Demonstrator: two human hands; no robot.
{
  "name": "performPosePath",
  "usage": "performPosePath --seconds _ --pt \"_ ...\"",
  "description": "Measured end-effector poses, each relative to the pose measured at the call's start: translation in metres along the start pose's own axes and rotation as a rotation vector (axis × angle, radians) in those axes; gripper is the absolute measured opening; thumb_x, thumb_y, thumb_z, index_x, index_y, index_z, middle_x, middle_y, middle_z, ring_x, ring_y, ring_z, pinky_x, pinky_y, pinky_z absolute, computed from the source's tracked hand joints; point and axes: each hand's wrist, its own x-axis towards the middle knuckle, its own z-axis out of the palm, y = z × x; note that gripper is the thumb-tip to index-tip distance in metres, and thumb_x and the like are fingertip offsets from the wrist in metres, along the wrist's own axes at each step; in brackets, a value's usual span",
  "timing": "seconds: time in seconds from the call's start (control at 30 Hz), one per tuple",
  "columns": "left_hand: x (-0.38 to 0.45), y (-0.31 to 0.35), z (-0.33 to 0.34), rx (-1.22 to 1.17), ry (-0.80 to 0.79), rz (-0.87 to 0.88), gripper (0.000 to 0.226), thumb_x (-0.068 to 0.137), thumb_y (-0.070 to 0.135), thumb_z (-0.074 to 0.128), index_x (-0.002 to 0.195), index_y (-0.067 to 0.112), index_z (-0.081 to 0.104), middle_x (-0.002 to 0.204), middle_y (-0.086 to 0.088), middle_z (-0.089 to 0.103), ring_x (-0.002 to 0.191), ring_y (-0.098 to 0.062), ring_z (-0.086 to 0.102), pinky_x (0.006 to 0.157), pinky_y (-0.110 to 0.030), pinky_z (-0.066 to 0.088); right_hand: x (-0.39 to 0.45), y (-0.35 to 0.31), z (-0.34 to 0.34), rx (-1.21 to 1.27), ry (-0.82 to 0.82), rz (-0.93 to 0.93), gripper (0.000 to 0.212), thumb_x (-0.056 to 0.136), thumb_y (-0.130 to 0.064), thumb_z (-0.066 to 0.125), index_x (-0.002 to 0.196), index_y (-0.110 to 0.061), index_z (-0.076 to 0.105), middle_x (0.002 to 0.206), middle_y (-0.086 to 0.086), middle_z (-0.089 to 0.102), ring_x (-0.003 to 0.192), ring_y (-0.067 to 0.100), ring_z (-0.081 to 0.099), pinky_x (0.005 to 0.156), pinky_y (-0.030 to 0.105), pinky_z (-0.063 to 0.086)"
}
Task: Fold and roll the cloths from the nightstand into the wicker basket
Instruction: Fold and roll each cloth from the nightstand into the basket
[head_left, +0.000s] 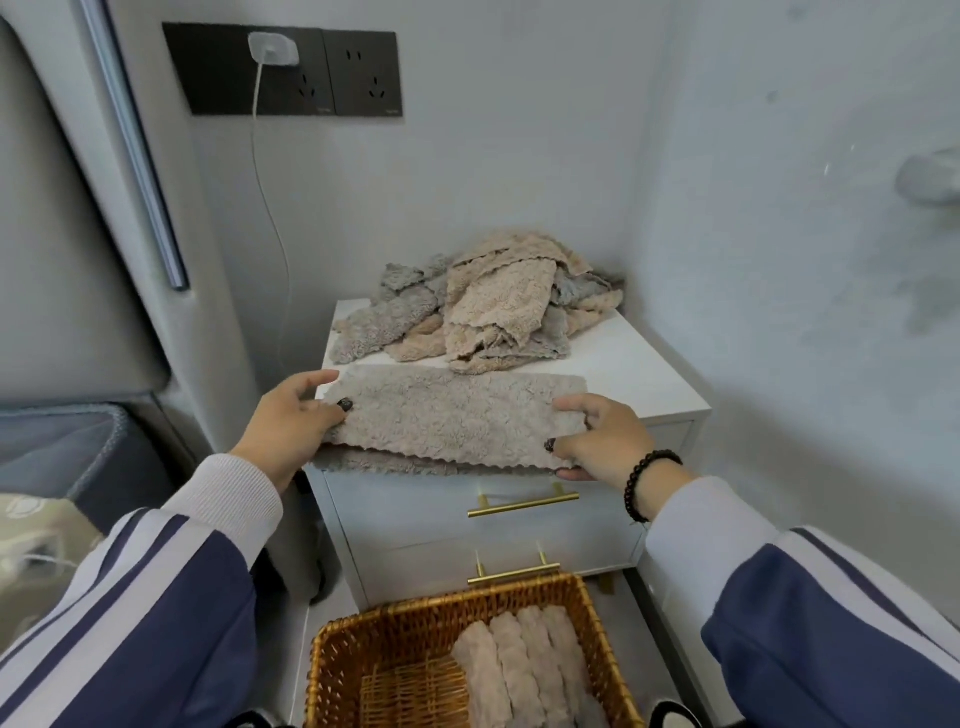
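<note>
- Head view: we are looking down at a white nightstand (639, 371) in a wall corner, with a folded grey-beige fleece cloth (452, 415) lying along its front edge.
- We are pinching the cloth's left end with our left hand (291, 421), thumb on top.
- We are gripping its right end with our right hand (602, 441), fingers curled under the hem; a dark bead bracelet (647, 483) is circling that wrist.
- We are seeing a heap of unfolded cloths (488, 306) sitting behind, toward the wall.
- We are seeing the wicker basket (358, 639) standing on the floor below, holding rolled cloths (524, 665) side by side.
</note>
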Motion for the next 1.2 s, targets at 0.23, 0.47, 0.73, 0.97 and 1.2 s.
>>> performPosePath --seconds 0.23,0.47,0.73,0.97,1.2 --pt "0.002 0.001 -0.008 0.146 0.004 0.001 0.047 0.085 -0.001 0.063 0.125 0.023 0.059 0.096 -0.019 0.071 0.095 -0.035 0.067 0.093 -0.045 0.052 0.003 0.007 0.0 -0.222 0.043 -0.124 0.052 0.082 0.008 0.062 0.125 -0.018 0.057 0.074 -0.005 0.038 0.058 0.011 0.049 0.071 0.04 0.06" --pt "0.012 0.007 -0.023 0.235 -0.199 -0.02 0.06 0.082 -0.009 0.064 0.134 0.019 0.051 0.095 -0.022 0.072 0.095 -0.034 0.069 0.1 -0.048 0.047 0.005 0.006 -0.003 -0.278 -0.066 -0.093 0.069 0.082 0.009 0.062 0.141 -0.022 0.044 0.139 0.007 0.04 0.089 0.029 0.068 0.073 0.042 0.06" --pt "0.006 0.017 -0.018 0.355 -0.239 0.027 0.04 0.082 -0.009 0.061 0.114 0.015 0.064 0.059 0.003 0.055 0.056 -0.014 0.05 0.06 -0.022 0.042 0.002 0.004 -0.004 -0.611 -0.121 -0.169 0.101 0.08 -0.003 0.067 0.153 -0.028 0.002 0.138 0.015 0.05 0.106 0.028 0.06 0.084 0.038 0.056" --pt "0.006 0.023 0.002 0.387 -0.118 0.085 0.054 0.087 0.037 0.067 0.136 0.027 0.047 0.12 -0.005 0.055 0.102 -0.019 0.055 0.083 -0.027 0.039 0.004 -0.007 -0.007 -0.647 0.012 -0.239 0.067 0.078 -0.032 0.074 0.138 -0.022 0.046 0.138 -0.002 0.051 0.125 0.018 0.048 0.094 0.02 0.035" --pt "0.025 0.013 0.013 0.327 0.051 0.04 0.056 0.091 0.035 0.06 0.141 0.016 0.043 0.12 -0.002 0.056 0.118 -0.025 0.052 0.096 -0.033 0.04 0.031 -0.009 -0.004 -0.248 0.278 -0.119 0.043 0.082 -0.029 0.071 0.122 -0.02 0.057 0.112 0.003 0.056 0.109 0.022 0.057 0.089 0.026 0.043"
